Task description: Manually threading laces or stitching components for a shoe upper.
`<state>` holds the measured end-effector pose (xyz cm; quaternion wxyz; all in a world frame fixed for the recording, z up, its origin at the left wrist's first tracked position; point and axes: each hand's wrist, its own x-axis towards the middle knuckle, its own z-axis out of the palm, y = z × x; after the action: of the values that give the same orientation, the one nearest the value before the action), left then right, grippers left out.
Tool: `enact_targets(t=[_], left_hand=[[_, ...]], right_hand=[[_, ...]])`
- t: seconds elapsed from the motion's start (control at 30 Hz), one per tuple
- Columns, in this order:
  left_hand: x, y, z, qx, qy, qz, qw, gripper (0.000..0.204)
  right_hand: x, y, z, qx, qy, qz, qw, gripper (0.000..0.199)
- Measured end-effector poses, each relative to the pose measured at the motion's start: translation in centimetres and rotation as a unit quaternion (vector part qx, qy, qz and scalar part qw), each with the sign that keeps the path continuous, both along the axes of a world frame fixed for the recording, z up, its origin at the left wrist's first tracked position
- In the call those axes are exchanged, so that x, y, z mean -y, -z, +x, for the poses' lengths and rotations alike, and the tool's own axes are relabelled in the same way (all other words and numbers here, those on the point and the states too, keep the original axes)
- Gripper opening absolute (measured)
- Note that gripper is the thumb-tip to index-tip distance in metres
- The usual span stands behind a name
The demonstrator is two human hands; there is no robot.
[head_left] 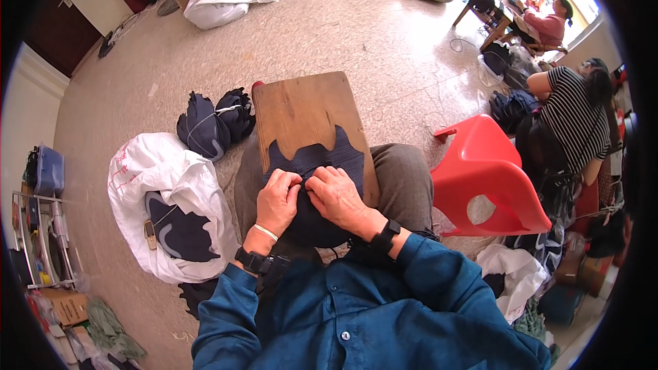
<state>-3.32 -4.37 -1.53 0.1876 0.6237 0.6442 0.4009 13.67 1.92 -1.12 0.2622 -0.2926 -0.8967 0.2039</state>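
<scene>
A dark navy piece of fabric [322,157] with a scalloped far edge lies on a wooden board [305,106] that rests across my lap. My left hand [277,199] and my right hand [336,192] sit side by side on the near part of the fabric. Both pinch it between thumb and fingers, the fingertips nearly touching each other. Each wrist carries a black band, and the left one also has a white band. My blue shirt sleeves come in from the lower edge.
A white sack [161,192] holding dark fabric pieces lies on the floor at my left, with tied navy bundles [212,123] behind it. A red plastic stool [486,178] stands at my right. Two other people sit at the far right. A wire rack [38,240] stands far left.
</scene>
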Motion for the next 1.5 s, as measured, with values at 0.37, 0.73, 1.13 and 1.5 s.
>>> enact_targets(t=[0.37, 0.73, 1.13, 1.5], left_hand=[[0.4, 0.8, 1.0, -0.057, -0.045, 0.034, 0.997, 0.004], [0.4, 0.7, 0.9, -0.056, -0.049, 0.030, 0.997, 0.004], [0.9, -0.9, -0.1, 0.029, 0.036, 0.027, 0.999, 0.018], [0.3, -1.1, 0.4, 0.013, 0.002, -0.061, 0.998, 0.009]], right_hand=[[-1.1, 0.2, -0.2, -0.030, -0.061, -0.027, 0.997, 0.012], [-1.6, 0.0, 0.7, -0.060, -0.106, -0.058, 0.991, 0.008], [-0.5, -0.5, 5.9, -0.062, 0.041, -0.124, 0.989, 0.008], [-0.8, -0.6, 6.0, -0.036, 0.044, -0.126, 0.990, 0.010]])
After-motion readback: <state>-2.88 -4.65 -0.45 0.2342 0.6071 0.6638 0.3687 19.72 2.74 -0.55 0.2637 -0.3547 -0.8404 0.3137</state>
